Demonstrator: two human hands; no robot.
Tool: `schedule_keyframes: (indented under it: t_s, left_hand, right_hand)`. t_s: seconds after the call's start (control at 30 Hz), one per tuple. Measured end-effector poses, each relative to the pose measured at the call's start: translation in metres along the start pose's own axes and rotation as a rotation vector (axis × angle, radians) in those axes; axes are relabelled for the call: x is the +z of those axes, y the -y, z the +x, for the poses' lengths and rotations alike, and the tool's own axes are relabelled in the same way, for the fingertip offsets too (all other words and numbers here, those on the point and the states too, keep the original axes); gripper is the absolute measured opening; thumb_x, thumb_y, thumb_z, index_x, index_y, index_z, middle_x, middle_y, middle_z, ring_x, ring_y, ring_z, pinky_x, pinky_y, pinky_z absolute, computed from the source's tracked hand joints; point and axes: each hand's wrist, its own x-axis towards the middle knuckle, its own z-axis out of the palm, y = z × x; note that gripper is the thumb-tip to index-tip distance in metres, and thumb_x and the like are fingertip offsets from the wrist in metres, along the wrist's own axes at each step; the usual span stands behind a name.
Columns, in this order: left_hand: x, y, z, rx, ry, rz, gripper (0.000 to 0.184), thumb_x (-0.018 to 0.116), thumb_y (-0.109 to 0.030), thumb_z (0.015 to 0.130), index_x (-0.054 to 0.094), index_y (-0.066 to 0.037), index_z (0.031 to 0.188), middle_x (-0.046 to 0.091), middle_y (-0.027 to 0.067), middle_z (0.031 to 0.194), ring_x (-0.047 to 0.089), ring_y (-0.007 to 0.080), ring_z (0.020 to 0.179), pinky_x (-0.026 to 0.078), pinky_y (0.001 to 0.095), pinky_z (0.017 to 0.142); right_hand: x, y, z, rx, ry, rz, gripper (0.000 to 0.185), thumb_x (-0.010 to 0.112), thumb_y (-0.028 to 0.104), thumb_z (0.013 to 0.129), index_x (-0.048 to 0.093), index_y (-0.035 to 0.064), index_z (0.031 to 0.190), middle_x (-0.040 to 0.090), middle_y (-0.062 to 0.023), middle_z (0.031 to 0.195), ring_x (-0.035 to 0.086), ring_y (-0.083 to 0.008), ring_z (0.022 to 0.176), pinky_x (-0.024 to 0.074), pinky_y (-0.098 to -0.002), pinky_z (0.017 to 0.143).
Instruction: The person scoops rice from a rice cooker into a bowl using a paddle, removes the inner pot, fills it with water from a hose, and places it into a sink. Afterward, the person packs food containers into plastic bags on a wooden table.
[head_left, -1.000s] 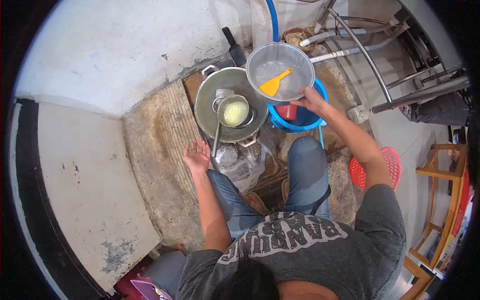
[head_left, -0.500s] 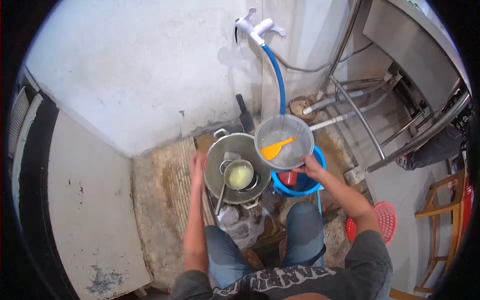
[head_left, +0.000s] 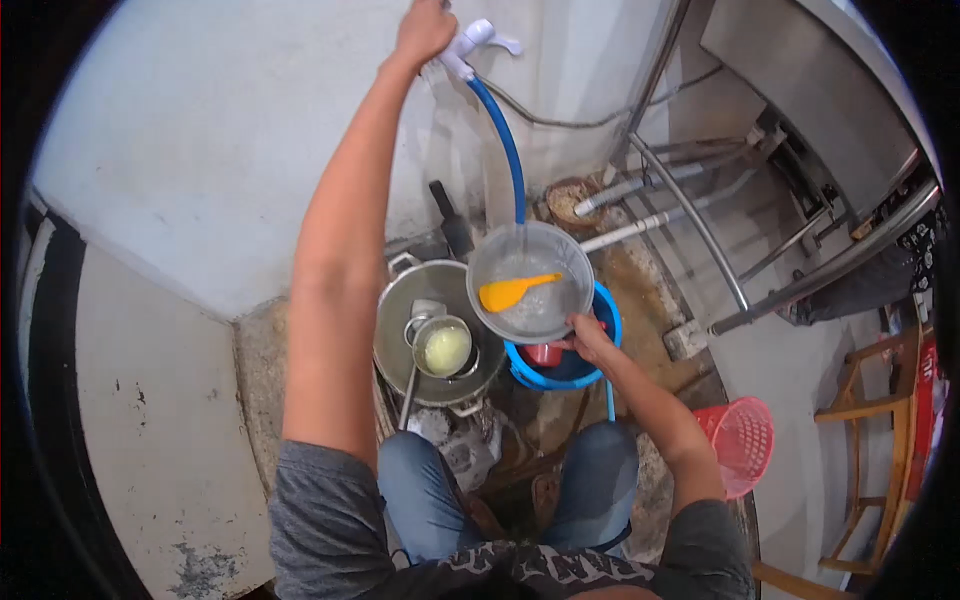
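Observation:
My left hand (head_left: 427, 32) reaches up to the wall and is closed at the white tap (head_left: 466, 45), covering one of its handles. My right hand (head_left: 588, 338) grips the near rim of a translucent grey plastic bowl (head_left: 575, 262), thumb on the rim. Inside the bowl lies an orange-yellow rice paddle (head_left: 515, 290) in some water. The blue hose (head_left: 507, 140) hangs from the tap, its end over the bowl's far rim. Partly beneath the bowl stands a blue bucket (head_left: 608, 345) with a red object (head_left: 543, 354) in it.
Left of the bowl, a large metal pot (head_left: 395, 340) holds a long-handled ladle (head_left: 445, 350) with pale yellowish contents. A dark-handled tool (head_left: 452, 220) leans by the wall. A red basket (head_left: 740, 445) and wooden chair (head_left: 880, 410) stand right, below metal table legs (head_left: 690, 225).
My left hand has risen from beside the pot to the tap. My right hand still holds the bowl under the hose. The whole view has shifted slightly.

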Motion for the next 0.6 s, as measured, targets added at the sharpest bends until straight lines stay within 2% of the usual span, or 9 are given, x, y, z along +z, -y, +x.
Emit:
schedule_keyframes:
  t_s: [0.03,0.13,0.17,0.27,0.3,0.43,0.53,0.6]
  left_hand:
    - [-0.003,-0.002,-0.001,0.027,0.001,-0.008,0.042,0.042,-0.016,0.077,0.051,0.002,0.114,0.048,0.0189,0.118,0.051,0.0320,0.104,0.040,0.0337,0.090]
    - [-0.019,-0.017,-0.009,-0.085,0.132,-0.217,0.043,0.045,-0.016,0.079,0.047,0.000,0.118,0.046,0.0173,0.120,0.048,0.0304,0.109,0.039,0.0330,0.091]
    - [-0.011,-0.006,-0.004,0.074,-0.009,-0.115,0.033,0.046,-0.016,0.077,0.054,0.001,0.104,0.053,0.0203,0.102,0.052,0.0299,0.093,0.043,0.0369,0.082]
    - [-0.022,-0.020,-0.013,-0.046,0.035,-0.167,0.030,0.046,-0.015,0.077,0.055,0.003,0.099,0.053,0.0220,0.098,0.054,0.0294,0.089,0.043,0.0358,0.078]
    - [-0.027,-0.025,-0.020,-0.058,0.029,-0.190,0.025,0.047,-0.015,0.077,0.054,0.002,0.093,0.055,0.0193,0.090,0.054,0.0276,0.083,0.044,0.0348,0.074]
    - [-0.042,-0.024,-0.047,-0.015,0.000,-0.136,0.021,0.050,-0.019,0.078,0.053,0.000,0.085,0.054,0.0140,0.079,0.053,0.0242,0.076,0.043,0.0322,0.070]
    - [-0.048,-0.017,-0.055,0.070,0.016,-0.153,0.019,0.051,-0.018,0.078,0.053,0.000,0.084,0.054,0.0131,0.079,0.053,0.0243,0.076,0.043,0.0317,0.070]
    - [-0.047,-0.011,-0.059,0.083,0.056,-0.172,0.020,0.052,-0.017,0.078,0.054,-0.001,0.088,0.054,0.0132,0.085,0.053,0.0243,0.080,0.043,0.0319,0.072]
  right_hand:
    - [0.000,-0.001,0.001,0.008,0.004,0.019,0.066,0.039,0.001,0.076,0.012,0.0168,0.134,0.026,-0.0156,0.134,0.039,-0.0401,0.116,0.0490,-0.0552,0.079]
    - [-0.004,0.000,0.011,-0.003,0.022,0.028,0.067,0.040,0.001,0.076,0.011,0.0167,0.134,0.027,-0.0158,0.133,0.041,-0.0395,0.115,0.0504,-0.0540,0.077]
    - [-0.006,-0.003,0.014,-0.005,0.029,0.021,0.067,0.040,0.001,0.076,0.010,0.0164,0.135,0.027,-0.0159,0.133,0.042,-0.0392,0.114,0.0510,-0.0534,0.076]
    - [0.000,0.001,0.005,0.046,-0.008,0.001,0.065,0.040,0.001,0.078,0.009,0.0148,0.134,0.027,-0.0166,0.133,0.044,-0.0384,0.112,0.0529,-0.0502,0.074]
    - [0.006,0.009,0.000,0.056,-0.024,-0.006,0.064,0.039,0.002,0.079,0.010,0.0141,0.134,0.028,-0.0168,0.133,0.045,-0.0382,0.111,0.0535,-0.0490,0.073]
    - [0.008,0.013,-0.003,0.045,0.015,-0.016,0.059,0.038,0.003,0.080,0.013,0.0120,0.133,0.032,-0.0177,0.131,0.049,-0.0373,0.108,0.0543,-0.0458,0.075]
    - [0.000,0.005,0.005,0.019,0.044,-0.043,0.058,0.038,0.004,0.080,0.014,0.0109,0.132,0.035,-0.0185,0.128,0.051,-0.0362,0.106,0.0548,-0.0448,0.074]
    - [-0.001,0.006,0.006,0.018,0.044,-0.039,0.058,0.039,0.004,0.080,0.014,0.0102,0.132,0.037,-0.0190,0.126,0.052,-0.0353,0.105,0.0552,-0.0449,0.073]
